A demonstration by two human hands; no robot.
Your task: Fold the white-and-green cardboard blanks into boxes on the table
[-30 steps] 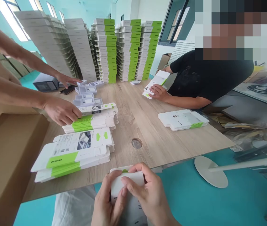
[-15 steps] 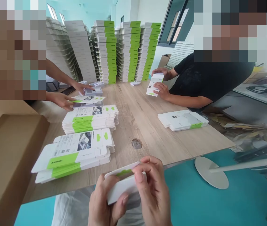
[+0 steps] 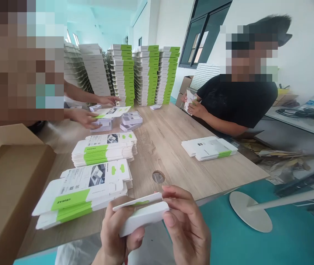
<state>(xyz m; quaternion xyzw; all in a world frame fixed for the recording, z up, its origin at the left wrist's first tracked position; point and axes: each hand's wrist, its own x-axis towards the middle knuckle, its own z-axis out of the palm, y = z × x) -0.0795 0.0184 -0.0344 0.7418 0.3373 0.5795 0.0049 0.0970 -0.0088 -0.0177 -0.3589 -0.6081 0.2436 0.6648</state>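
Note:
A small white carton with a green tab [image 3: 143, 215] is held over the near edge of the wooden table [image 3: 173, 147], its top flap partly lifted. My left hand [image 3: 118, 235] grips it from below and the left, fingers curled round it. My right hand [image 3: 186, 228] pinches its right end, thumb under and fingers on top. Just left of my hands lies a stack of flat white and green cartons [image 3: 82, 193], with a second stack [image 3: 104, 149] behind it.
A brown cardboard box [image 3: 10, 191] stands at the left. A person on the left handles a flat carton [image 3: 112, 112] near small white trays [image 3: 131, 119]. A person in black [image 3: 237, 101] folds a carton at the right. Tall carton stacks [image 3: 146, 73] line the back; another flat pile [image 3: 209, 147] lies right.
The carton has turned in my hands from upright to lying sideways, its flap now raised. The view tilted up a little. The person on the left lifted a flat carton from the stack.

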